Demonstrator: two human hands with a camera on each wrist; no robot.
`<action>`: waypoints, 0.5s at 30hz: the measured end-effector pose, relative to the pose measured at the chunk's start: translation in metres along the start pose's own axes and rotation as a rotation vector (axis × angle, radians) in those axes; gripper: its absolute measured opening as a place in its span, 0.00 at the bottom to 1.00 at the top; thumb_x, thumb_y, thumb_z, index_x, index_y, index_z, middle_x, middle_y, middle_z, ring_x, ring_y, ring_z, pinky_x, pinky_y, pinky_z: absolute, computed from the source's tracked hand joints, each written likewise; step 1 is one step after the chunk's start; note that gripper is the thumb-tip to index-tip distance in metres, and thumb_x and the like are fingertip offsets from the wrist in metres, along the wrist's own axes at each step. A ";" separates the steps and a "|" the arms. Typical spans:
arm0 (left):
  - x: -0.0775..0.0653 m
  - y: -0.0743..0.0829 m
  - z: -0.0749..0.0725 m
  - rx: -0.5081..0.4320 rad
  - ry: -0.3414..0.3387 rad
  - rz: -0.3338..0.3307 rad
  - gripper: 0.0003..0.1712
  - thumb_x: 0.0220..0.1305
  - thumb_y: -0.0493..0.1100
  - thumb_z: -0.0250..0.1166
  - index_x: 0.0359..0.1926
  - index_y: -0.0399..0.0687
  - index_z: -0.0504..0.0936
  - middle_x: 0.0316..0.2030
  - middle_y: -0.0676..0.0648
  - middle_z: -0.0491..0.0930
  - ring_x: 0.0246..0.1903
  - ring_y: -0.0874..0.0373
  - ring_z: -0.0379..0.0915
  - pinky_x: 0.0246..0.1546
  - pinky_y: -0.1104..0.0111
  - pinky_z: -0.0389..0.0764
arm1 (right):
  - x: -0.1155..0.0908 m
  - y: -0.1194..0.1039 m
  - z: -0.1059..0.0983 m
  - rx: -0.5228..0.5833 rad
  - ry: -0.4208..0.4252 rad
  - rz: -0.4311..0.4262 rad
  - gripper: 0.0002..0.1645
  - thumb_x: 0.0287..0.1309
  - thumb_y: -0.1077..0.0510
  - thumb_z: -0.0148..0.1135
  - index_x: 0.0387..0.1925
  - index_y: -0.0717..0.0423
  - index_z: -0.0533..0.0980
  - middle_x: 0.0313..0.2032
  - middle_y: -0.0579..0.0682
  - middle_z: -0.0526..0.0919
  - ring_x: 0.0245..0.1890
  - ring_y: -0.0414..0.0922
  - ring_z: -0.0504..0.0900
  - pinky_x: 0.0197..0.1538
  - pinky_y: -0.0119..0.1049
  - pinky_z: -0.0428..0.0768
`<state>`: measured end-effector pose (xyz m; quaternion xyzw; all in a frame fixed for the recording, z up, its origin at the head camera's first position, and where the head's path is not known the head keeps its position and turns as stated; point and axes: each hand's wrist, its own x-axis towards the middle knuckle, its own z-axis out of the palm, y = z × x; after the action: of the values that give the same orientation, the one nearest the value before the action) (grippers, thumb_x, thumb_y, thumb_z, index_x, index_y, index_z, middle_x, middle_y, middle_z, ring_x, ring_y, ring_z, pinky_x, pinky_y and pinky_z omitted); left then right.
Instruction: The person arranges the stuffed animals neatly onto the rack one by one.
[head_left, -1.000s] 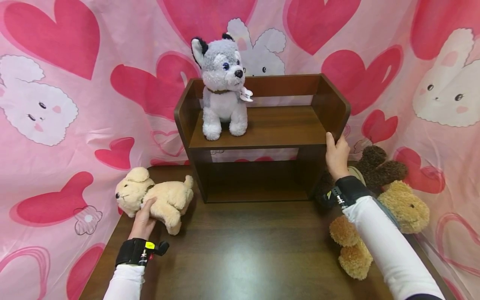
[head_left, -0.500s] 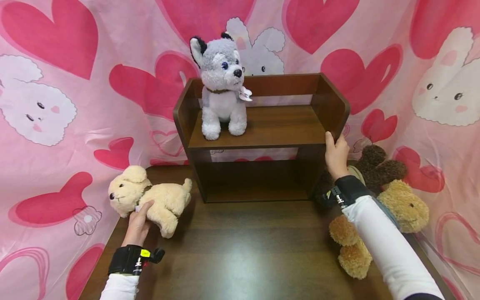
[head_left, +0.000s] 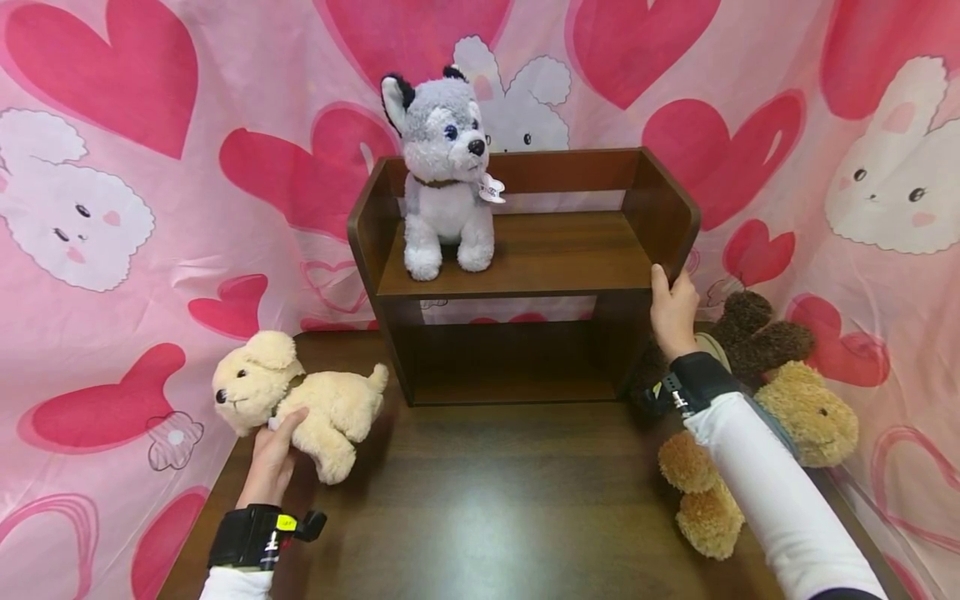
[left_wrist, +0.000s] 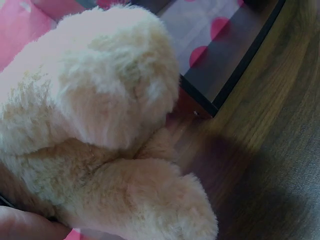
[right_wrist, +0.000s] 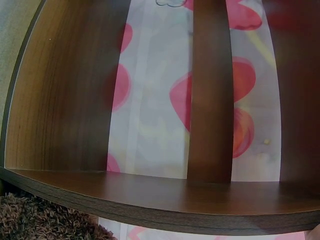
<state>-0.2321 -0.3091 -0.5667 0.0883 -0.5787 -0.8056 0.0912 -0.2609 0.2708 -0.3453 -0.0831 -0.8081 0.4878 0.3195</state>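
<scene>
My left hand (head_left: 272, 462) grips a cream plush dog (head_left: 330, 408) under its chest, thumb on its near side. The dog's head points left, and its body seems raised a little off the table. Its fluffy rear and legs (left_wrist: 115, 85) fill much of the left wrist view, where only a bit of the hand shows. My right hand (head_left: 673, 312) holds the right side panel of a dark brown two-tier shelf (head_left: 517, 292), thumb on the front edge. The fingers behind the panel are hidden. On the upper tier, at the left, sits a grey-and-white plush husky (head_left: 450, 200) with a tag.
Right of the shelf, partly behind my right arm, lie a dark brown plush toy (head_left: 757, 333) and a tan plush bear (head_left: 810, 412). All of this stands on a brown wooden table (head_left: 480, 492). Pink heart-and-bunny cloth (head_left: 97, 333) hangs round the back and sides.
My left hand has moved left and slightly toward me, carrying the cream plush dog along. The right hand, shelf and husky have stayed put.
</scene>
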 end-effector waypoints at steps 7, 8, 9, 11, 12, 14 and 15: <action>0.004 -0.009 -0.007 -0.022 -0.019 0.049 0.30 0.54 0.38 0.66 0.58 0.46 0.68 0.52 0.50 0.72 0.50 0.61 0.70 0.46 0.73 0.73 | 0.000 -0.001 0.000 0.000 0.006 0.000 0.26 0.66 0.49 0.43 0.47 0.70 0.68 0.44 0.64 0.74 0.46 0.53 0.69 0.51 0.47 0.64; 0.005 -0.010 -0.007 -0.020 -0.020 0.063 0.31 0.53 0.38 0.67 0.59 0.47 0.67 0.53 0.50 0.72 0.50 0.61 0.70 0.47 0.73 0.72 | 0.000 -0.001 0.000 -0.001 0.006 0.000 0.26 0.66 0.48 0.42 0.47 0.70 0.68 0.45 0.64 0.74 0.46 0.53 0.69 0.51 0.47 0.64; 0.006 -0.010 -0.007 0.002 -0.011 0.074 0.32 0.53 0.38 0.67 0.59 0.48 0.66 0.54 0.51 0.70 0.51 0.62 0.69 0.48 0.74 0.72 | 0.000 0.000 0.000 -0.001 0.007 -0.003 0.26 0.66 0.48 0.42 0.47 0.70 0.68 0.45 0.64 0.74 0.47 0.53 0.69 0.52 0.47 0.64; 0.005 -0.009 -0.006 0.029 0.002 0.094 0.35 0.53 0.37 0.67 0.60 0.50 0.63 0.56 0.51 0.68 0.53 0.62 0.67 0.49 0.75 0.70 | -0.001 0.000 0.000 0.009 0.009 -0.012 0.26 0.66 0.48 0.43 0.47 0.70 0.68 0.45 0.65 0.74 0.46 0.54 0.69 0.51 0.48 0.64; 0.012 -0.016 -0.010 0.081 0.039 0.102 0.35 0.53 0.38 0.67 0.60 0.53 0.62 0.56 0.53 0.67 0.53 0.63 0.66 0.48 0.77 0.70 | -0.001 0.000 0.000 0.014 0.010 -0.016 0.27 0.66 0.47 0.43 0.47 0.70 0.69 0.45 0.65 0.74 0.46 0.54 0.69 0.51 0.49 0.64; 0.003 -0.007 -0.004 0.082 0.026 0.122 0.38 0.51 0.36 0.68 0.62 0.54 0.61 0.57 0.53 0.66 0.54 0.64 0.65 0.51 0.77 0.67 | -0.002 0.000 0.000 0.027 0.023 -0.022 0.26 0.65 0.46 0.44 0.46 0.68 0.70 0.43 0.64 0.74 0.45 0.54 0.69 0.51 0.47 0.64; -0.001 -0.003 -0.001 0.076 0.021 0.134 0.38 0.51 0.35 0.68 0.62 0.53 0.60 0.57 0.52 0.66 0.54 0.63 0.65 0.51 0.77 0.67 | -0.002 0.000 0.000 0.033 0.026 -0.027 0.26 0.65 0.46 0.44 0.45 0.68 0.70 0.43 0.64 0.74 0.45 0.54 0.68 0.50 0.48 0.63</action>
<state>-0.2312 -0.3086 -0.5693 0.0609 -0.6124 -0.7743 0.1476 -0.2593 0.2699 -0.3462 -0.0734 -0.7968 0.4955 0.3380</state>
